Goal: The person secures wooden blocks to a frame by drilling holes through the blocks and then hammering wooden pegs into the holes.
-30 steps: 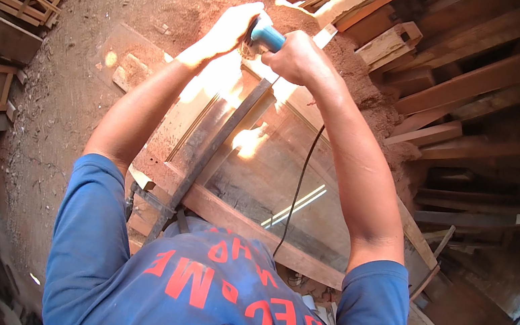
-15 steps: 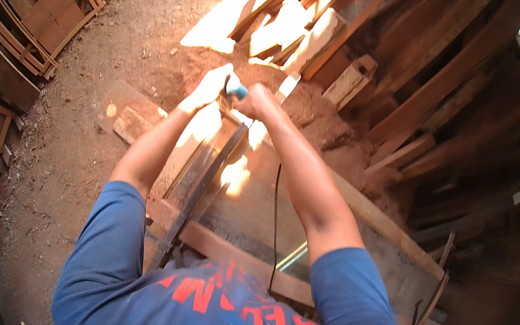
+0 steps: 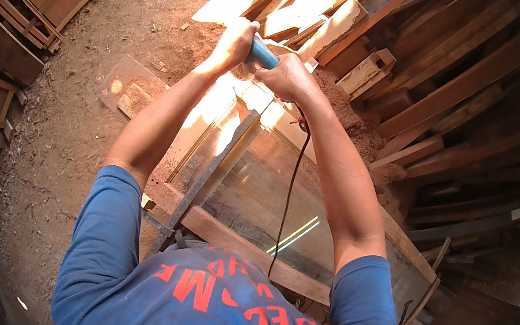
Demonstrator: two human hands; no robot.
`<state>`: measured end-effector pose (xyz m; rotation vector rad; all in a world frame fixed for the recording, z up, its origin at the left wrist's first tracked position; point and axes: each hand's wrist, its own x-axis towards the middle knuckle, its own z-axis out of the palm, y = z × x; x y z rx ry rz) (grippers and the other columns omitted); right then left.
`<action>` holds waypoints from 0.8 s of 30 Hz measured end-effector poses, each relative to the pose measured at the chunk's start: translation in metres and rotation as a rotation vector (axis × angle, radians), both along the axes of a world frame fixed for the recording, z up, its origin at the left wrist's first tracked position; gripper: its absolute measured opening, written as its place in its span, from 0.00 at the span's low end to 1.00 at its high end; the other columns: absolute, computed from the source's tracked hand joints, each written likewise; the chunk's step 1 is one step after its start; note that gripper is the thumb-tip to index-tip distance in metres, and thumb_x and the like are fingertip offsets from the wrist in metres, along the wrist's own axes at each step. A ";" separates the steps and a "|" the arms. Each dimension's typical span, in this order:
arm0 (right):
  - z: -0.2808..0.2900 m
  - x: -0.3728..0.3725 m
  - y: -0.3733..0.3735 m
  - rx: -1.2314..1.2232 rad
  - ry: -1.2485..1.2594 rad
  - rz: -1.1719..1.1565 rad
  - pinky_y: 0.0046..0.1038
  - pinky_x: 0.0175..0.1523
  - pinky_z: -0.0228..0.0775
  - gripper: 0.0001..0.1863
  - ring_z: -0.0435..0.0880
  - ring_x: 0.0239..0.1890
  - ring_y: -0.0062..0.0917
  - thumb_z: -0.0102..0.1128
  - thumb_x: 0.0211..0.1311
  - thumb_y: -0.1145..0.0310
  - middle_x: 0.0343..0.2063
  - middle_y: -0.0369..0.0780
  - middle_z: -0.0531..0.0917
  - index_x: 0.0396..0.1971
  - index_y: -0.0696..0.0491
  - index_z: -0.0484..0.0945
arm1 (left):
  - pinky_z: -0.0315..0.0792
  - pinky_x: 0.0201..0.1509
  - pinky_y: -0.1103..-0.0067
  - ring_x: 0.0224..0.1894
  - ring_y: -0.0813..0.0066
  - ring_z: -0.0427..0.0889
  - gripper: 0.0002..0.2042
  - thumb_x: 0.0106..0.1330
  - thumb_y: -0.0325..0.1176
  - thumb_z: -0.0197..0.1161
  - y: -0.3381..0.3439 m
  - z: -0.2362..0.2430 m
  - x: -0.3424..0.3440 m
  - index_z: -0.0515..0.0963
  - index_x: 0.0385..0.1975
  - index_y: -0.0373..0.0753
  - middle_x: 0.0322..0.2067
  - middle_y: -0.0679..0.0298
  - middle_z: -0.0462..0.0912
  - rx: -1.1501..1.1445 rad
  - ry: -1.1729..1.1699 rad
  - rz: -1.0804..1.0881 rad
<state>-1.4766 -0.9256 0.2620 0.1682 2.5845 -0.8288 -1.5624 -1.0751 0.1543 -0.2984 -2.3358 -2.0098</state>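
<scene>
Blue tool handle (image 3: 263, 54) between both grips

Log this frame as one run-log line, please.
left hand: gripping blue power tool | right hand: gripping same tool | cord: hangs toward body | below: wooden frame

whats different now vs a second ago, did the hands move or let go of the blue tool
No release: the left hand and right hand both grip the blue power tool as before. The view has swung, so the hands and tool sit further left in the picture and more of the plank stack shows beyond them. The black cord hangs over the wooden frame as it did.
</scene>
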 end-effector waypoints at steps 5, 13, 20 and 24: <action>-0.007 -0.004 -0.006 0.022 0.024 -0.010 0.34 0.24 0.68 0.18 0.78 0.18 0.24 0.67 0.56 0.59 0.16 0.40 0.79 0.20 0.60 0.80 | 0.70 0.51 0.64 0.40 0.52 0.78 0.17 0.74 0.41 0.50 -0.007 -0.011 -0.008 0.77 0.36 0.30 0.34 0.46 0.80 -0.063 0.023 -0.035; -0.008 -0.007 -0.007 0.055 -0.109 0.000 0.37 0.40 0.81 0.27 0.90 0.35 0.36 0.67 0.53 0.58 0.32 0.52 0.88 0.43 0.69 0.84 | 0.76 0.44 0.69 0.36 0.63 0.84 0.18 0.77 0.43 0.50 -0.007 -0.002 0.008 0.78 0.38 0.33 0.31 0.54 0.85 0.005 -0.143 -0.040; -0.006 -0.003 -0.013 0.106 -0.088 0.000 0.37 0.48 0.82 0.26 0.90 0.42 0.38 0.67 0.54 0.59 0.39 0.53 0.88 0.45 0.66 0.85 | 0.75 0.35 0.71 0.28 0.67 0.81 0.19 0.78 0.41 0.48 -0.015 -0.026 0.005 0.79 0.35 0.32 0.27 0.56 0.83 -0.042 0.035 -0.089; -0.010 -0.007 -0.018 0.120 -0.123 -0.011 0.37 0.51 0.81 0.26 0.90 0.45 0.40 0.68 0.53 0.58 0.41 0.54 0.88 0.44 0.65 0.85 | 0.72 0.29 0.73 0.25 0.73 0.78 0.20 0.78 0.42 0.49 -0.015 -0.035 0.008 0.80 0.32 0.32 0.24 0.60 0.82 0.109 -0.004 -0.092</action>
